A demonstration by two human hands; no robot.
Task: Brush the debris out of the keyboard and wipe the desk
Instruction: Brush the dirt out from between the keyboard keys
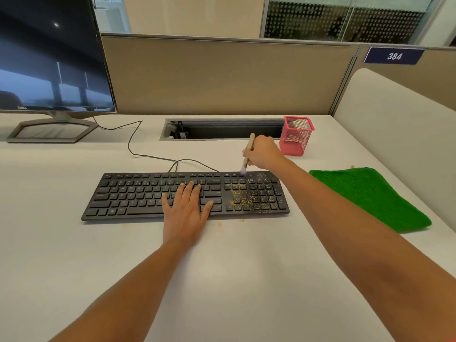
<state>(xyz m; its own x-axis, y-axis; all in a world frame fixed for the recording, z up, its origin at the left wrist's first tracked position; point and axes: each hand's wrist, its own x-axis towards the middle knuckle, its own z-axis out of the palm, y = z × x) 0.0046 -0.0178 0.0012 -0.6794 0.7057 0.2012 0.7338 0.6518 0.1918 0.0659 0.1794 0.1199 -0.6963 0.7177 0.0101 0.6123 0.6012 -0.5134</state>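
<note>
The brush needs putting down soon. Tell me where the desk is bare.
Barest: the wide stretch of desk in front of the keyboard. Also bare between the monitor stand and keyboard, left of the cable. Crowded behind the keyboard's right end: right hand, brush, cup, with the cloth alongside.

one keyboard [138, 196], one brush [251, 140], one cloth [370, 196], one monitor [49, 53], one mesh cup [296, 138].
</note>
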